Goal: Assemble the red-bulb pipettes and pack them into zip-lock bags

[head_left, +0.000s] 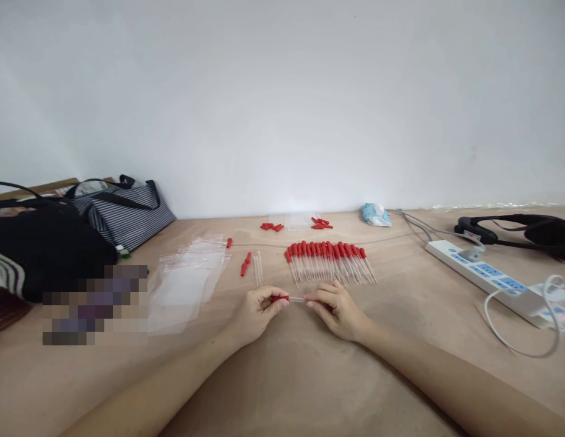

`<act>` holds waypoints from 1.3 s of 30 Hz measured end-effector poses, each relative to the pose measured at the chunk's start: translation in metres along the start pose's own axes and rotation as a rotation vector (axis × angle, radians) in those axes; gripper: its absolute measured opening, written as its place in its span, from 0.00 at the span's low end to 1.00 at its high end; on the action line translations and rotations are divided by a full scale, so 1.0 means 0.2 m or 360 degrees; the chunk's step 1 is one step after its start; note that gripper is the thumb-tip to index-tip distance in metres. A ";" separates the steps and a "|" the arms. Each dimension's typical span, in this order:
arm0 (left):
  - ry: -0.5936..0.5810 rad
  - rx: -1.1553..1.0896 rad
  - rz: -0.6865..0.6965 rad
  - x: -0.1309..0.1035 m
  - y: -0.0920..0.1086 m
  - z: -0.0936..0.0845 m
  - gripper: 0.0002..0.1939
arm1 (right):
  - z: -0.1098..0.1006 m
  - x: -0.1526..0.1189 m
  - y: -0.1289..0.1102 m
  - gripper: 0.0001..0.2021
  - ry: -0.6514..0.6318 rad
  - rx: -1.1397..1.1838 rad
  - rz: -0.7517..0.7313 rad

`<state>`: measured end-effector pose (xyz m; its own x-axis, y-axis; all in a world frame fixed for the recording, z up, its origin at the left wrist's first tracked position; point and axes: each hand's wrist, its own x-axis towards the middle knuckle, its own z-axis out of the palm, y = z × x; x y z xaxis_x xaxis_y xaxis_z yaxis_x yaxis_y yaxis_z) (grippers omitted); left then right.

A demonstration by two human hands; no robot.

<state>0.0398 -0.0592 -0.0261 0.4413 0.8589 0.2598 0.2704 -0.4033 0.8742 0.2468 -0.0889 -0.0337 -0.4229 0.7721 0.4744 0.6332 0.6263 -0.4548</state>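
My left hand [259, 311] pinches a red rubber bulb [280, 298]. From the bulb a clear dropper tube [297, 299] runs sideways to my right hand [335, 309], whose fingers are closed on its other end. How far the tube sits inside the bulb is hidden by my fingers. Just beyond my hands lies a row of droppers [328, 261] with red bulbs, their tips toward me. Several bare clear tubes [258, 268] lie left of that row, beside loose red bulbs [246, 264]. Another red bulb [229, 243] lies farther off.
Clear zip bags [186, 291] are spread at the left, near a striped bag [131, 209] and a black bag [45, 243]. More red bulbs [321, 224] lie by the wall. A tissue pack [375, 214], a power strip [482, 273] with cables and a black headset [514, 227] occupy the right.
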 end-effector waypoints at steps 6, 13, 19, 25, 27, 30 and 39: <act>0.0035 0.0463 0.0187 -0.02 0.01 0.00 0.07 | -0.01 0.01 -0.01 0.11 -0.0048 -0.0227 -0.0117; -0.0032 0.0666 0.0361 -0.04 0.06 0.00 0.07 | -0.01 0.01 -0.04 0.12 -0.0053 -0.0310 -0.0150; -0.0089 0.0664 0.0405 -0.04 0.06 0.00 0.07 | 0.04 0.03 -0.06 0.12 -0.0085 -0.0133 -0.0089; -0.0172 0.0640 0.0459 -0.02 0.06 -0.01 0.08 | 0.01 0.05 -0.08 0.10 -0.0192 -0.0155 -0.0050; -0.0222 0.0688 0.0436 -0.01 0.07 -0.04 0.08 | -0.01 0.08 -0.09 0.08 -0.0227 -0.0240 -0.0036; -0.0113 0.0876 0.0362 0.06 0.07 -0.16 0.11 | -0.03 0.16 -0.09 0.08 -0.0245 -0.0268 0.0105; 0.0403 0.1708 -0.0381 0.46 -0.18 -0.62 0.06 | 0.10 0.54 0.00 0.12 0.0015 -0.0459 0.0982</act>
<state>-0.0358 0.0738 0.0182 0.1261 0.9406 0.3152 0.9742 -0.1774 0.1395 0.1871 -0.0034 0.0031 0.0758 0.9769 0.1999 0.9049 0.0168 -0.4254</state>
